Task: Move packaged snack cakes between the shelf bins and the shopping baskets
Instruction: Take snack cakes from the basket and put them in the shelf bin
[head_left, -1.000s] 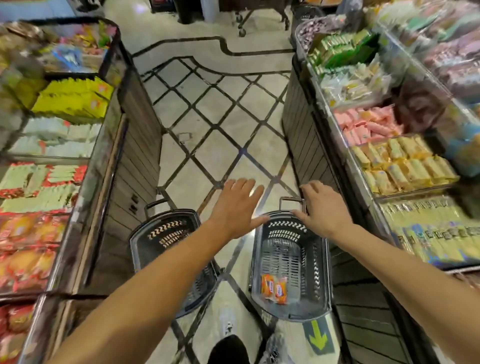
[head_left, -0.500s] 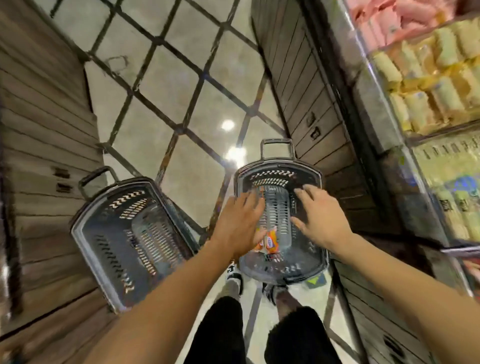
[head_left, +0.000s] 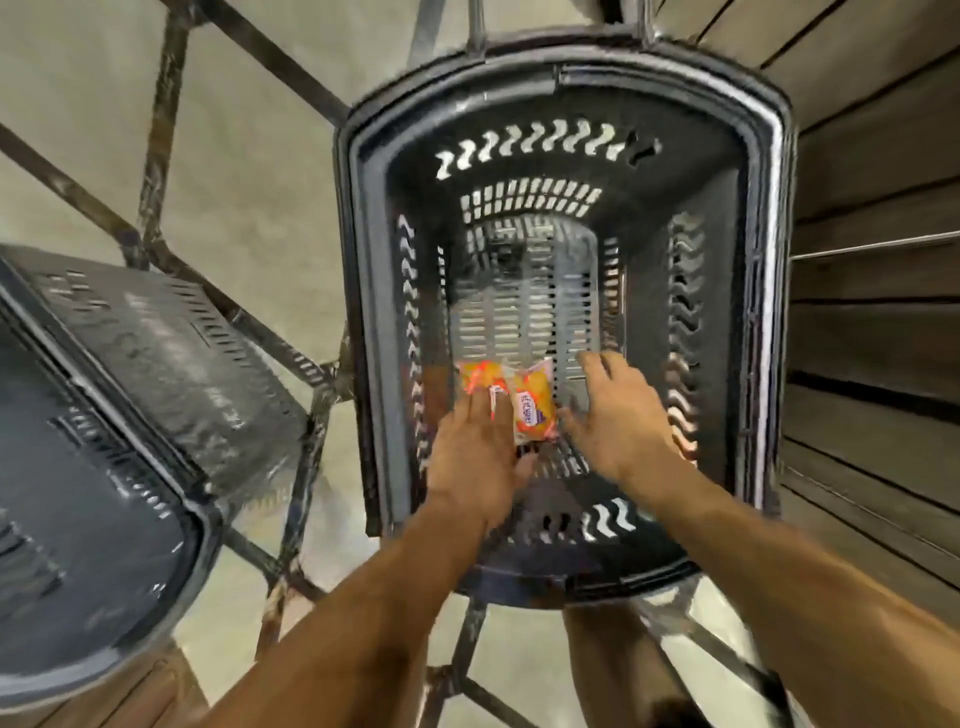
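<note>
Two orange plastic-wrapped snack cakes (head_left: 511, 402) lie on the floor of the dark slatted plastic shopping basket (head_left: 769, 291), my left hand (head_left: 475, 457) resting flat-fingered on them, my right hand (head_left: 621, 418) spread loose just beside them.

Bare forearms (head_left: 332, 644), no sleeves.

Shop aisle: shopping baskets (head_left: 566, 98), tiled floor (head_left: 249, 156)

Both baskets are dark hard plastic, the right basket (head_left: 566, 104) with slotted walls and a slight sheen on its rim, the left basket (head_left: 93, 415) duller and scuffed-looking. The snack cakes (head_left: 519, 400) sit in glossy, crinkly clear wrap. Floor (head_left: 249, 156) is smooth polished tile, and the shelf base (head_left: 872, 338) looks like matt wood slats.
</note>
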